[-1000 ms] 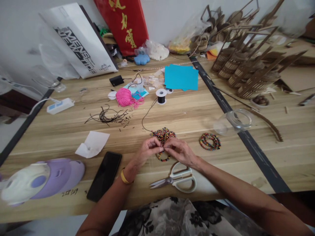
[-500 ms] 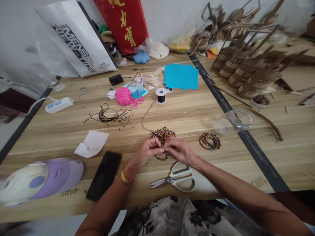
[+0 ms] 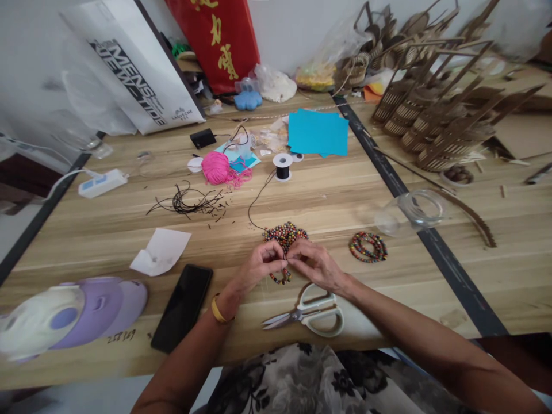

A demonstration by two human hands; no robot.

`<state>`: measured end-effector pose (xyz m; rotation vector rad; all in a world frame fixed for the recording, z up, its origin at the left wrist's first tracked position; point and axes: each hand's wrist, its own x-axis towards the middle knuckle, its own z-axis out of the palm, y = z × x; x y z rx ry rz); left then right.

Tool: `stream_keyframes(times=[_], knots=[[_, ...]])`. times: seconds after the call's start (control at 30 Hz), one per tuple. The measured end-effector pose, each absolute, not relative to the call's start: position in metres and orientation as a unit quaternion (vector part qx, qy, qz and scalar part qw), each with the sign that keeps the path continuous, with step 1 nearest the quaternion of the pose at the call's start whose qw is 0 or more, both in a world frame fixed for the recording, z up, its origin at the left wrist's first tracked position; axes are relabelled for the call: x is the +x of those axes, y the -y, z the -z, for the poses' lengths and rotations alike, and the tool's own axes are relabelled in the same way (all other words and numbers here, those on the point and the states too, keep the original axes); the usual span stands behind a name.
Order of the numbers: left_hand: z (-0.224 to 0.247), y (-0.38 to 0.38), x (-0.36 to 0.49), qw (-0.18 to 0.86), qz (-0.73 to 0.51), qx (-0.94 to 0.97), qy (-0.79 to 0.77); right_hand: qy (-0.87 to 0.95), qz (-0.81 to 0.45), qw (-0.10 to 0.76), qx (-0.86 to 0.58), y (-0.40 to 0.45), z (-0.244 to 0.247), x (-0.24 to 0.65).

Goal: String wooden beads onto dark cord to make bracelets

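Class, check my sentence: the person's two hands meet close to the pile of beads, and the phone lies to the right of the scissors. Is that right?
Not quite: the phone lies to the left of the scissors, as the head view shows. The left hand and right hand do meet close to the pile of beads.

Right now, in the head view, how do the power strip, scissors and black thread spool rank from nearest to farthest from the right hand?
From the right hand:
1. Scissors, just below it in view.
2. Black thread spool, above it, slightly left.
3. Power strip, far left.
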<state>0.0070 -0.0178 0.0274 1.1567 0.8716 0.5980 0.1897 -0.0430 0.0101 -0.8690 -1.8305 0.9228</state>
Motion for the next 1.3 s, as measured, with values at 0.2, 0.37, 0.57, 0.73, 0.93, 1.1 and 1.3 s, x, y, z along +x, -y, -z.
stream_keyframes(times=[0.2,0.37,0.57,0.73,0.93,1.1,1.3], knots=[[-0.026,0.016,0.007,0.703,-0.281,0.517,-0.399,0.740,-0.368,0.437,-0.355,0.043,-0.009,0.191],[-0.028,0.015,0.007,0.701,-0.271,0.510,-0.418,0.753,-0.351,0.428,-0.357,0.044,-0.008,0.191],[-0.021,0.015,0.004,0.704,-0.268,0.516,-0.408,0.760,-0.331,0.428,-0.361,0.045,-0.007,0.191],[-0.017,0.014,0.003,0.710,-0.273,0.519,-0.390,0.751,-0.332,0.435,-0.369,0.046,-0.008,0.191],[-0.015,0.012,0.004,0.704,-0.295,0.506,-0.401,0.763,-0.313,0.437,-0.359,0.048,-0.008,0.189],[-0.013,0.012,0.005,0.718,-0.291,0.498,-0.390,0.793,-0.283,0.417,-0.343,0.049,-0.010,0.189],[-0.009,0.012,0.004,0.720,-0.296,0.488,-0.394,0.828,-0.218,0.392,-0.337,0.049,-0.006,0.192]])
